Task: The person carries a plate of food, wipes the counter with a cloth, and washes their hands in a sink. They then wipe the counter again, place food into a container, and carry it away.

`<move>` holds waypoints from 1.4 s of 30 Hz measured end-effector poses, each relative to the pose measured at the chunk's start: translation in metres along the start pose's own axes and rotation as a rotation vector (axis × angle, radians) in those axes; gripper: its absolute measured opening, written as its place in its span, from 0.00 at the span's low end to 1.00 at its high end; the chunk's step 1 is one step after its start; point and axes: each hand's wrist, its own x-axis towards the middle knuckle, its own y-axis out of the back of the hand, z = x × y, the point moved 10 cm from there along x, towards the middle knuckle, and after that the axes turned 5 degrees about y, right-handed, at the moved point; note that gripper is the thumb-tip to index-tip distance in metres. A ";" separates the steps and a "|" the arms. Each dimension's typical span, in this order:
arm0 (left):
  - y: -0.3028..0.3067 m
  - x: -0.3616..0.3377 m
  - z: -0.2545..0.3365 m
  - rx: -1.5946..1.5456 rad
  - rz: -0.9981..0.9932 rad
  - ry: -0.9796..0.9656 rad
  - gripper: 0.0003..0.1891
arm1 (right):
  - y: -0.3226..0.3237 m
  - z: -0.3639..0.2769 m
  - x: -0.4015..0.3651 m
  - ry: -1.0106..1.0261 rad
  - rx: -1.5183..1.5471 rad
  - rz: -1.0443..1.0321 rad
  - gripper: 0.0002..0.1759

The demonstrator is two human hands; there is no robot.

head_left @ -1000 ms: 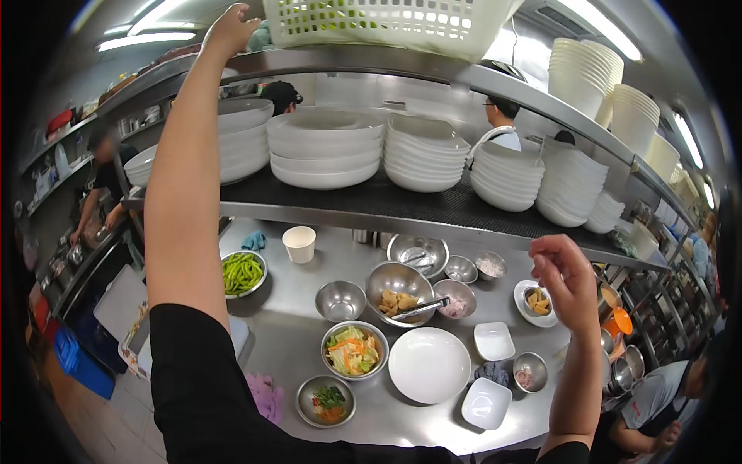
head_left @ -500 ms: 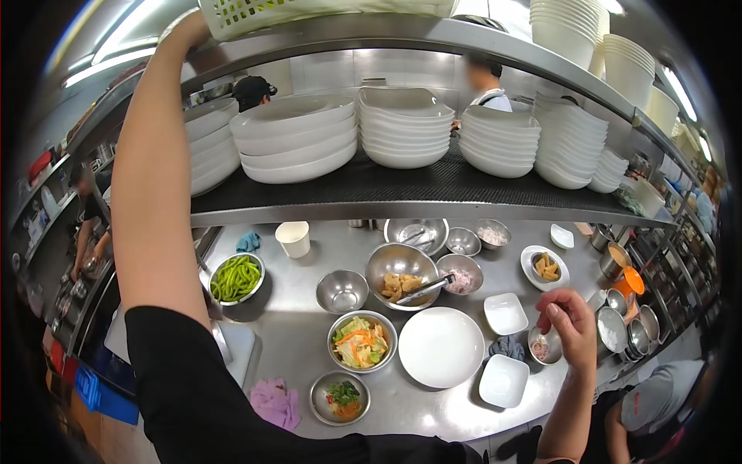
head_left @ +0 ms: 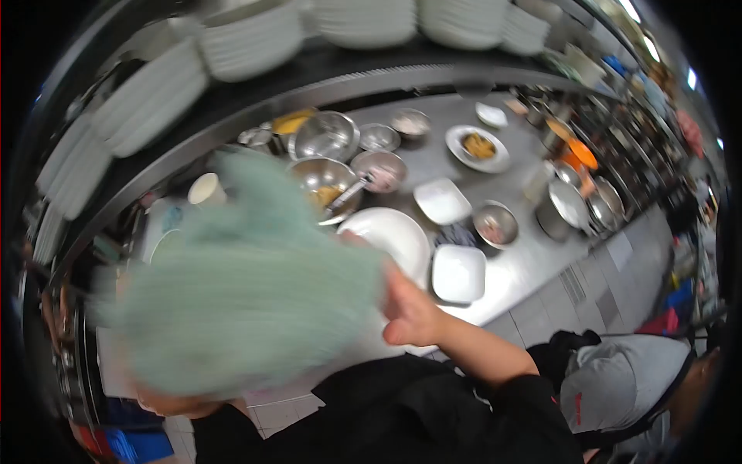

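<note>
A large pale green cloth (head_left: 247,301), smeared by motion, fills the space in front of my body and hides the left part of the counter. My right hand (head_left: 410,305) grips its right edge, thumb showing on the near side and the other fingers partly behind it. Under the cloth's lower left edge, only a small part of my left hand (head_left: 162,402) shows; its fingers are covered. Just beyond my right hand lies a big white plate (head_left: 398,236), partly covered. Two square white bowls (head_left: 458,274) stand to its right.
Stacked white dishes (head_left: 251,39) line the shelf above. Metal bowls (head_left: 325,135) with food, one holding tongs (head_left: 348,193), stand at the back. A small metal bowl (head_left: 495,224) sits at right. A person in a grey shirt (head_left: 626,379) is close on my right.
My left arm has come down from the high shelf, and the green cloth now appears before me. My right hand has moved left onto it. The view has tilted down and turned.
</note>
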 end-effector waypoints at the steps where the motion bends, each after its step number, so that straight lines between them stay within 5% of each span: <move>1: -0.054 -0.034 0.032 -0.446 -0.738 0.216 0.28 | -0.005 -0.012 -0.014 0.154 -0.478 -0.039 0.49; 2: -0.091 -0.075 0.077 -0.299 -1.124 -0.375 0.29 | -0.014 -0.018 -0.029 0.291 -0.957 -0.102 0.46; 4: -0.140 -0.146 0.083 -0.433 -1.457 -0.273 0.26 | 0.031 -0.009 -0.046 0.241 -1.154 0.096 0.35; 6: -0.161 -0.178 0.098 -0.434 -1.557 -0.302 0.24 | 0.103 -0.038 -0.065 -0.016 -0.852 0.421 0.28; 8: -0.172 -0.187 0.107 -0.842 -1.615 0.030 0.22 | 0.154 -0.079 -0.099 0.070 -0.520 0.714 0.23; 9: -0.183 -0.198 0.093 -0.813 -1.588 0.061 0.18 | 0.170 -0.102 -0.109 0.052 -0.648 0.719 0.21; 11: -0.211 -0.270 0.045 -0.648 -1.822 0.479 0.18 | 0.190 -0.119 -0.117 0.033 -0.783 0.729 0.20; 13: -0.222 -0.360 0.013 -0.442 -2.091 0.640 0.21 | 0.210 -0.104 -0.123 -0.081 -0.920 0.677 0.20; 14: -0.225 -0.400 0.000 -0.335 -2.152 0.701 0.22 | 0.234 -0.078 -0.141 -0.267 -1.386 0.548 0.22; 15: -0.225 -0.435 -0.012 -0.226 -2.208 0.761 0.23 | 0.235 -0.057 -0.147 -0.114 -1.518 0.566 0.27; 16: -0.229 -0.459 -0.015 -0.234 -2.217 0.755 0.23 | 0.254 -0.011 -0.169 -0.309 -1.641 0.543 0.31; 17: -0.229 -0.484 -0.022 -0.327 -2.154 1.118 0.24 | 0.281 0.046 -0.194 -0.696 -1.617 0.506 0.37; 18: -0.229 -0.506 -0.028 -0.415 -2.047 1.479 0.25 | 0.276 0.075 -0.208 -0.828 -1.788 0.458 0.34; 19: -0.235 -0.519 -0.024 -0.584 -1.989 1.624 0.23 | 0.266 0.087 -0.206 -0.792 -1.984 0.372 0.34; 20: -0.241 -0.530 -0.026 -0.596 -1.991 1.626 0.23 | 0.271 0.103 -0.209 -0.984 -1.910 0.294 0.40; 22: -0.246 -0.541 -0.027 -0.730 -1.893 1.812 0.21 | 0.265 0.102 -0.200 -1.026 -1.833 0.276 0.37; 26: -0.247 -0.544 -0.032 -0.687 -1.793 1.854 0.20 | 0.284 0.119 -0.211 -0.943 -1.606 0.266 0.31; 28: -0.248 -0.555 -0.038 -0.745 -1.795 1.850 0.21 | 0.300 0.156 -0.226 -0.794 -1.113 0.195 0.28; 30: -0.247 -0.549 -0.030 -0.781 -1.803 1.907 0.24 | 0.294 0.131 -0.212 -0.846 -0.968 0.180 0.25; 32: -0.240 -0.523 -0.024 -0.702 -1.869 1.858 0.31 | 0.312 0.134 -0.240 -0.996 -0.420 0.522 0.24; 34: -0.217 -0.501 -0.028 -0.348 -2.112 1.717 0.36 | 0.297 0.091 -0.203 -0.823 -0.429 0.463 0.24; 36: -0.209 -0.473 -0.027 -0.393 -2.113 1.610 0.38 | 0.287 0.051 -0.172 -0.638 -0.517 0.438 0.24; 38: -0.205 -0.453 -0.006 -0.418 -2.101 1.518 0.39 | 0.249 0.030 -0.135 -0.359 -0.862 0.048 0.30; 40: -0.222 -0.425 0.042 -0.982 -1.777 1.724 0.37 | 0.208 0.036 -0.126 -0.217 -1.181 -0.101 0.34; 41: -0.243 -0.424 0.040 -1.108 -1.518 1.721 0.32 | 0.192 0.038 -0.115 -0.282 -1.247 -0.137 0.37; 42: -0.251 -0.420 0.046 -1.117 -1.458 1.688 0.32 | 0.180 0.031 -0.103 -0.334 -1.316 -0.180 0.41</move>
